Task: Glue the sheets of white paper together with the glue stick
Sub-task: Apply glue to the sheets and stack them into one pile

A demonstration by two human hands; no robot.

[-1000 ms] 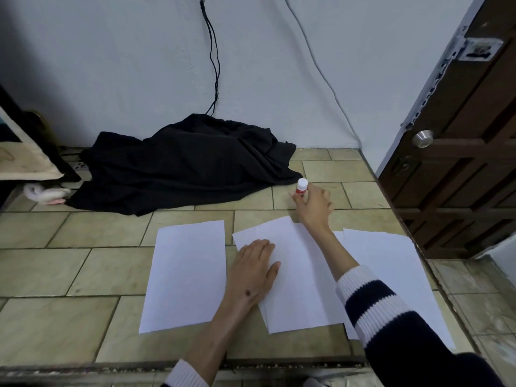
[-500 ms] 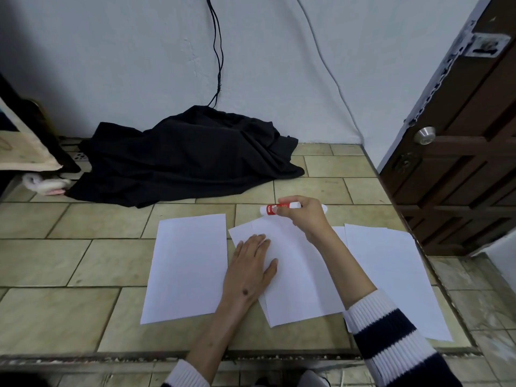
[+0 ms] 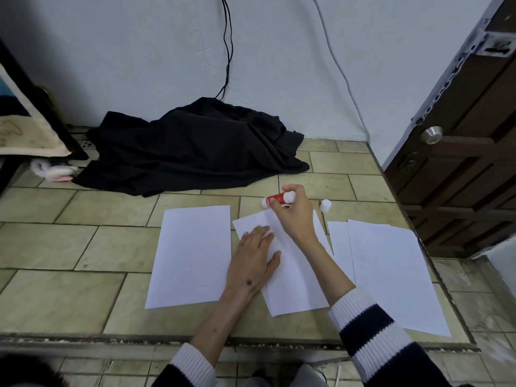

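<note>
Glue stick [image 3: 277,199] held over the middle sheet [image 3: 296,275]
Right hand [image 3: 296,216] grips the red tube sideways, white tip leftward; left hand [image 3: 252,263] lies flat, fingers straight, pressing that paper.

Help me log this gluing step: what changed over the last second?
The right hand drew the glue stick back from the tiles, tipped it sideways and brought its tip to the middle sheet's far edge. The cap now stands apart on the tiles. The left hand stayed flat on that sheet.
</note>
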